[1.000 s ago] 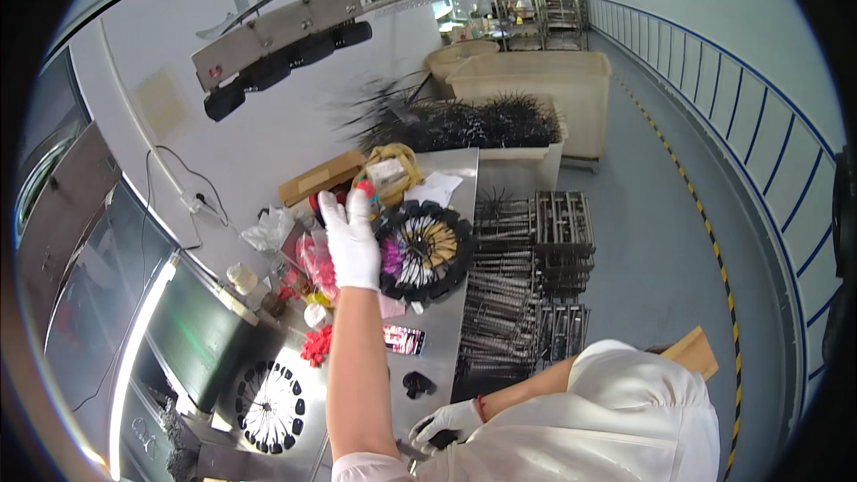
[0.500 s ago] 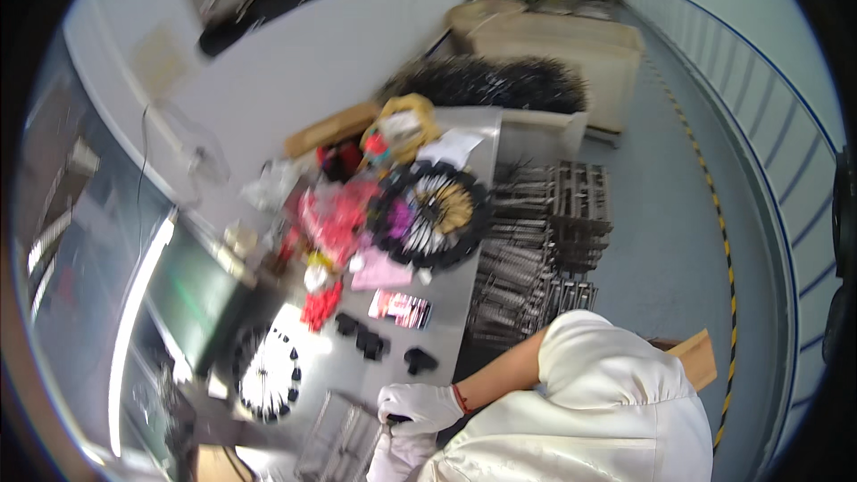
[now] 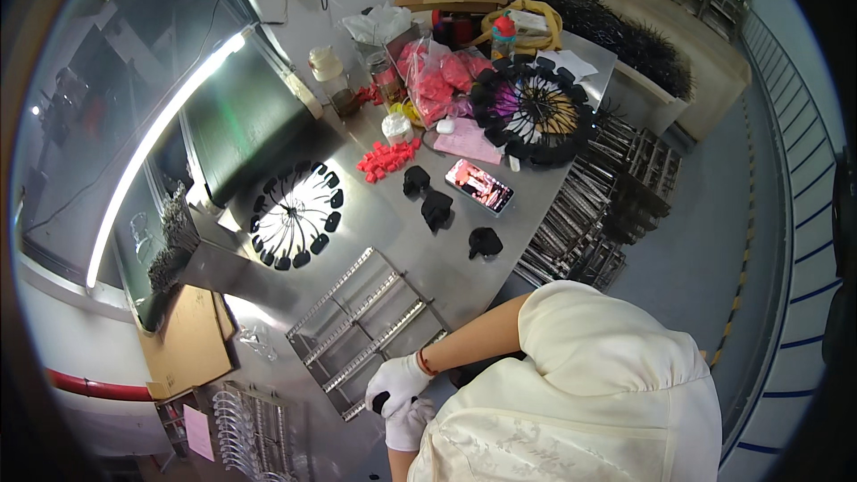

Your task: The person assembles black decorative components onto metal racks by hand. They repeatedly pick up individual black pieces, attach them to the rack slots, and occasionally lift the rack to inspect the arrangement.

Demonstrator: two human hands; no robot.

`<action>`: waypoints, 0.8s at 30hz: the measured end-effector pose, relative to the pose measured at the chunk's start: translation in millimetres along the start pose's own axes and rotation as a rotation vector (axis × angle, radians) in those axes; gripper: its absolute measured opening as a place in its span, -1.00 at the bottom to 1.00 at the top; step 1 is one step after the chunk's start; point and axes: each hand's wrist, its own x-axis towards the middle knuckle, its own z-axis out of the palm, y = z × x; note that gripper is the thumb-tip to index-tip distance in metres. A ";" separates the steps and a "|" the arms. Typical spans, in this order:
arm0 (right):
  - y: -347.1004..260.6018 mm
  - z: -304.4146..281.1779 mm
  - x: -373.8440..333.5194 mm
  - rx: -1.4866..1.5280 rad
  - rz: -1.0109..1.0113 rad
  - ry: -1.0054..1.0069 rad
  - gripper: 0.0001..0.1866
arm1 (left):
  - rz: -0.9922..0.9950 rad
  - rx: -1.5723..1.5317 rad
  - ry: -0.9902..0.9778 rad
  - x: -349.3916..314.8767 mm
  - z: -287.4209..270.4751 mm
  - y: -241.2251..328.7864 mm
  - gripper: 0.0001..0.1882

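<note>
Both my hands wear white gloves and are pressed together near the bottom edge, beside the near end of a metal rack [image 3: 390, 326] with perforated bars. My right hand [image 3: 398, 382] is closed, and a small black piece [image 3: 381, 401] shows at its fingers; its exact kind is unclear. My left hand [image 3: 410, 426] lies against it from below, with its fingers largely hidden. Black crumpled clumps [image 3: 436, 211] lie on the metal table [image 3: 357, 228] beyond the rack. Left of them, black-tipped metal pieces are arranged in a ring [image 3: 297, 216].
A lit phone [image 3: 479, 186], small red pieces [image 3: 388, 160] and a clear bag of red pieces [image 3: 437, 78] lie farther back. A larger black-edged ring [image 3: 536, 112] sits near the right table edge. Metal racks [image 3: 607, 196] are stacked beside the table. A lamp tube [image 3: 161, 143] glows at left.
The view has swung to the right and steadied, so table things appear shifted and sharper. My hands remain together, with the black piece still showing at the right hand.
</note>
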 end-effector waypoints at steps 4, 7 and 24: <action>-34.7 -36.3 -13.7 0.221 0.234 0.109 -0.24 | 0.286 0.230 -0.110 3.8 -19.6 13.0 -0.52; -42.5 -49.8 -22.8 0.197 0.279 0.033 -0.21 | 0.335 0.580 -0.102 -9.7 3.8 41.4 -0.59; -34.5 -44.2 33.5 1.644 0.078 0.313 -0.34 | 0.731 0.706 -0.007 -26.9 10.0 91.6 -0.72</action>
